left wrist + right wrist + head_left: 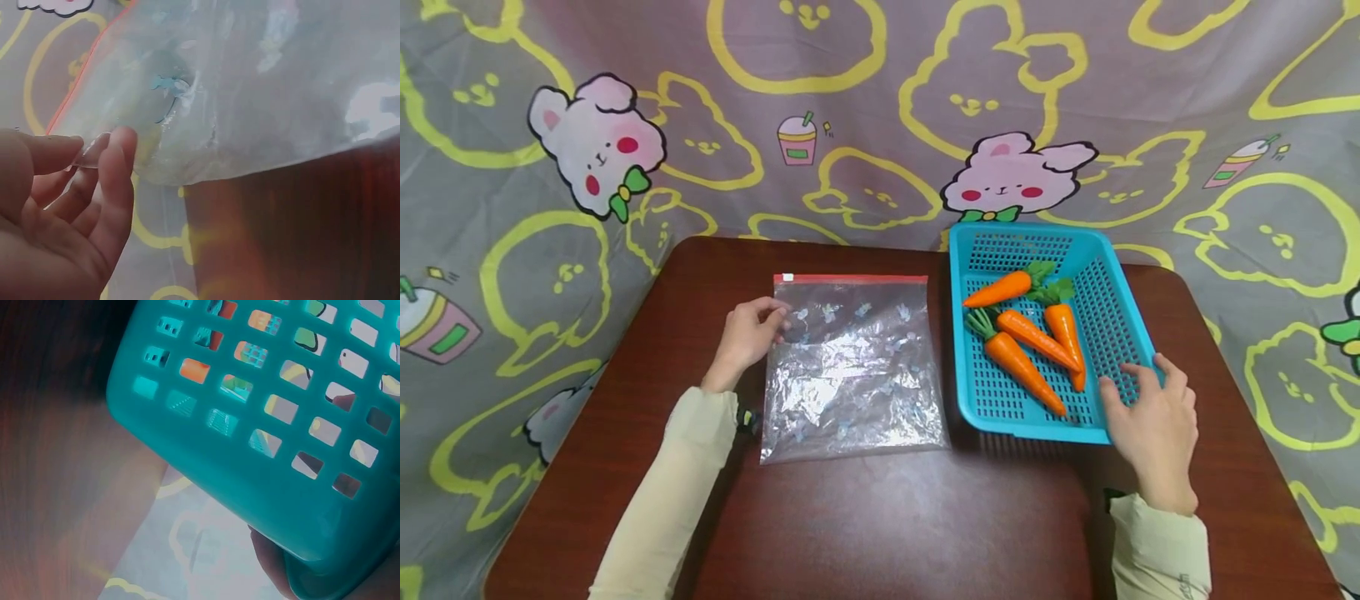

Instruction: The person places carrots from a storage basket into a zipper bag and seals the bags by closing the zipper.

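Observation:
A clear zip bag printed with small figures lies flat on the table, its red zip strip along the far side and a white slider at the strip's left end. My left hand pinches the bag's left edge below the zip; the left wrist view shows the clear film between thumb and fingers. To the right, my right hand grips the near right rim of a blue plastic basket. Several orange carrots with green tops lie inside it. In the right wrist view the perforated basket wall hides most of that hand.
The dark brown table extends in front of the bag and basket. Behind and at both sides hangs a grey cloth with yellow outlines and cartoon rabbits, close to the table's far edge.

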`<state>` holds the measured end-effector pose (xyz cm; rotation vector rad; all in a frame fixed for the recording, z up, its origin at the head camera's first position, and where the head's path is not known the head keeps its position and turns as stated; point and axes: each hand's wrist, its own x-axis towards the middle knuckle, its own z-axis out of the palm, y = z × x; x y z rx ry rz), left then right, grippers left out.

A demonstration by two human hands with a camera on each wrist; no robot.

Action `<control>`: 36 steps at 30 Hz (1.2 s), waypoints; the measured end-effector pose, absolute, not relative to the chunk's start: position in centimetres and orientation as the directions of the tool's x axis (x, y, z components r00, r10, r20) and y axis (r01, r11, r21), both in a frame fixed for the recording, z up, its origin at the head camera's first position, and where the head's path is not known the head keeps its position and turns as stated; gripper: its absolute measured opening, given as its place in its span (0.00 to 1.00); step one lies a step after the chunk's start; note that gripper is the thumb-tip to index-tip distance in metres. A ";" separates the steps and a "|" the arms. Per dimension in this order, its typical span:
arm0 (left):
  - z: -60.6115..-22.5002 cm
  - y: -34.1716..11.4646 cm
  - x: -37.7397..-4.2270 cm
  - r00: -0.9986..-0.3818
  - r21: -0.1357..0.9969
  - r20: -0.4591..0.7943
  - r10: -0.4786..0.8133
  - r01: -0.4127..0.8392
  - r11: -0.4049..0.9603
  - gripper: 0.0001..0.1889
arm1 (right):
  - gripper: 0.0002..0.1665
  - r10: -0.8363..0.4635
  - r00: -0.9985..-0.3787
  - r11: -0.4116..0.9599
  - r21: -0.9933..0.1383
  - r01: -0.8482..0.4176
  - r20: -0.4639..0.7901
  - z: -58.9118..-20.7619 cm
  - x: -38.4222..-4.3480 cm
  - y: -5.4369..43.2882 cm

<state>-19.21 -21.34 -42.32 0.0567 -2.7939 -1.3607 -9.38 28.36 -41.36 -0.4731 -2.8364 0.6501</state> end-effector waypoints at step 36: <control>-39.9 -18.3 -13.2 -0.886 0.717 0.426 -0.184 0.207 0.665 0.05 | 0.27 0.286 -0.945 0.840 -0.516 0.168 0.157 -40.3 -9.6 27.9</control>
